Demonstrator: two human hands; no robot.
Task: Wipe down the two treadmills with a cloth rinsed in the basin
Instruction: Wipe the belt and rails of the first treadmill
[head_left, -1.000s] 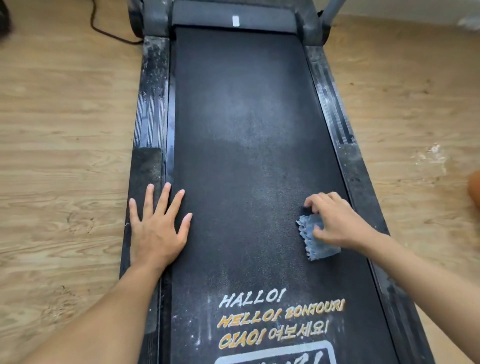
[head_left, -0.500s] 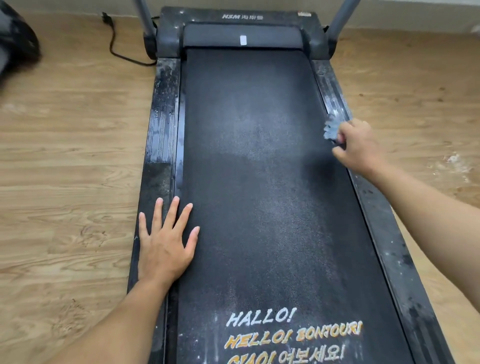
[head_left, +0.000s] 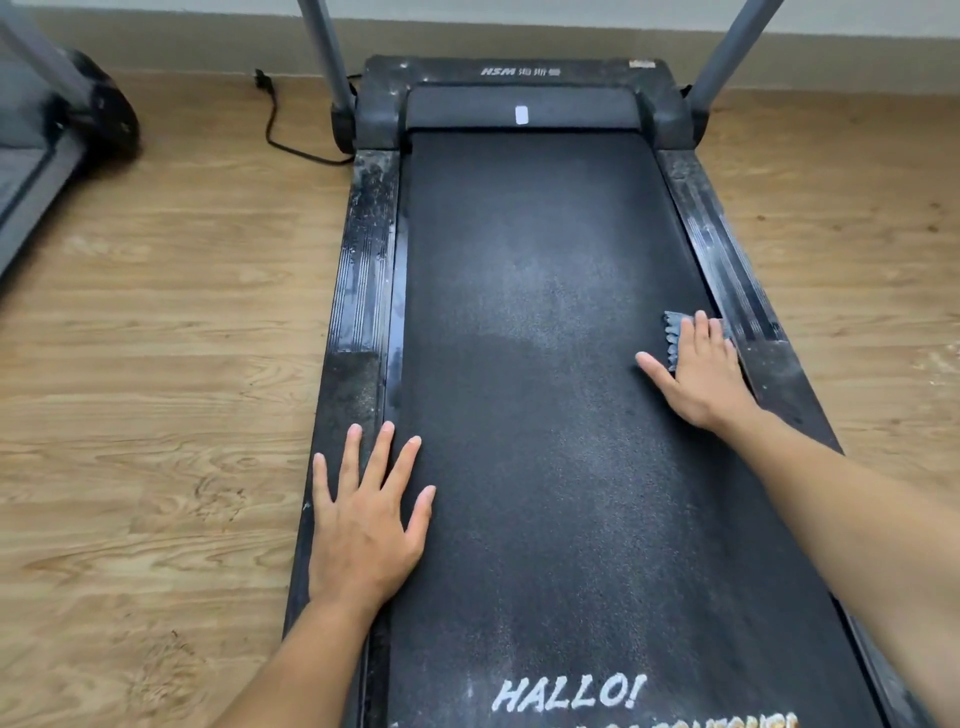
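R hand (head_left: 696, 376) lies flat w/ fingers straight, pressing the blue-grey cloth (head_left: 671, 332) onto the belt (head_left: 530, 312) of the treadmill (head_left: 519, 73) at its right edge, just beside the right side rail (head_left: 727, 260); the cloth's ragged edge pokes out left of the fingers & the thumb is spread wide on the belt. L hand (head_left: 363, 530) is flat too, fingers splayed & gripping nothing, palm across the left side rail (head_left: 363, 270) & the belt edge. Mid-belt looks grey, poss. dust or damp, hard to tell; a 2nd treadmill (head_left: 31, 171) sits far left on the wood floor (head_left: 156, 364).
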